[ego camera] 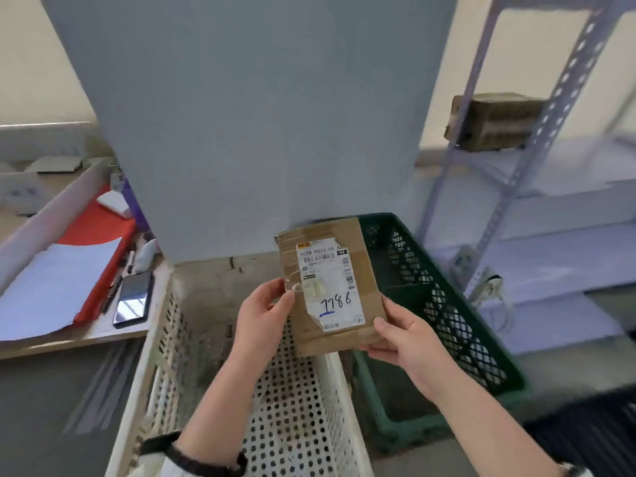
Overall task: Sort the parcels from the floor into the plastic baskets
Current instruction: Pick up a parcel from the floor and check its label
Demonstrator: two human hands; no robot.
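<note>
A flat brown cardboard parcel [364,287] with a white shipping label marked 7786 in blue is held up in front of me, above the gap between two baskets. My left hand [263,316] pinches its left edge with thumb and fingers. My right hand [401,339] grips its lower right corner, thumb on the front. Below on the left stands a white perforated plastic basket [161,342] with nothing visible in it. A dark green plastic basket [457,325] stands to its right.
A grey pillar [254,115] rises behind the baskets. At the left, a desk [113,328] carries a black phone [134,299], a red folder and papers. A grey metal shelf rack [523,173] at the right holds a brown box [495,120].
</note>
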